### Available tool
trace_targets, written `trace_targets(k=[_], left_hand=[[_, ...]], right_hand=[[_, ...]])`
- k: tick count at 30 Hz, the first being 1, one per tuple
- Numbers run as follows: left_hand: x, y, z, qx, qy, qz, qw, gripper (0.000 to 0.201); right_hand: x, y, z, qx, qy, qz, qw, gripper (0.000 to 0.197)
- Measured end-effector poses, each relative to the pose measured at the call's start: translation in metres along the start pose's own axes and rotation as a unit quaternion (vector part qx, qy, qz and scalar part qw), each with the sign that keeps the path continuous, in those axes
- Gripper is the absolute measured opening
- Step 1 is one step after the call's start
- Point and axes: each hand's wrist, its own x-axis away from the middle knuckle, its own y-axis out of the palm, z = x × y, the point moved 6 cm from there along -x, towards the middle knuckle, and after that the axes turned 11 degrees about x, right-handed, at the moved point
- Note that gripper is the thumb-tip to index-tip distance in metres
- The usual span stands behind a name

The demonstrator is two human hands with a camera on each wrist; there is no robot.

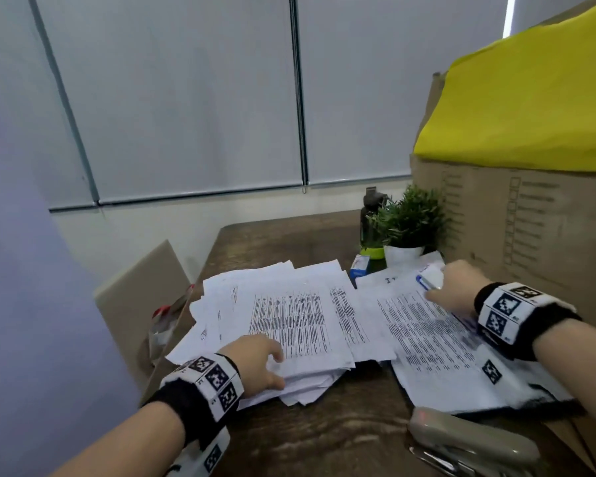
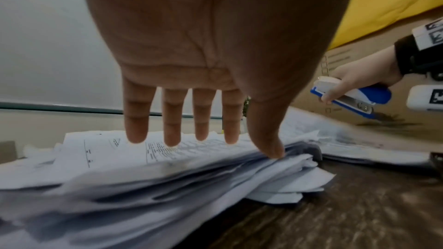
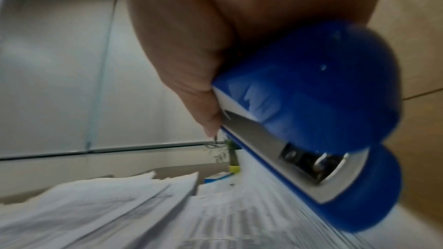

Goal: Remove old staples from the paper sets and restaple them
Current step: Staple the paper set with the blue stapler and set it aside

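L hand (image 2: 191,44): fingers spread straight, thumb touching the near edge of a thick loose stack of printed white paper sets (image 1: 289,321) on the dark wood table (image 1: 324,438). R hand (image 1: 458,287) grips a blue-and-white stapler (image 2: 352,99) over a second sheet pile (image 1: 434,342). Paper's light, floppy, probably slippery; best pinched at the stapled corner. Grey stapler (image 1: 468,442) lies near.
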Motion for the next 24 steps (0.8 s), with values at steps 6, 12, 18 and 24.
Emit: trace_targets(k=[6, 12, 18, 24], left_hand=[[-0.015, 0.0, -0.005, 0.046, 0.019, 0.015, 0.999, 0.017], [-0.01, -0.018, -0.015, 0.087, 0.017, 0.142, 0.986, 0.041], [0.034, -0.056, -0.016, 0.112, 0.03, 0.237, 0.965, 0.034], [0.084, -0.057, 0.005, 0.081, 0.091, 0.132, 0.984, 0.025]], right_hand=[[0.074, 0.002, -0.066, -0.113, -0.171, -0.117, 0.972, 0.031], [0.138, 0.05, -0.118, 0.0, -0.254, -0.214, 0.943, 0.043], [0.114, 0.064, -0.129, 0.086, -0.186, -0.194, 0.959, 0.013], [0.096, 0.04, -0.11, 0.019, -0.131, -0.112, 0.985, 0.017]])
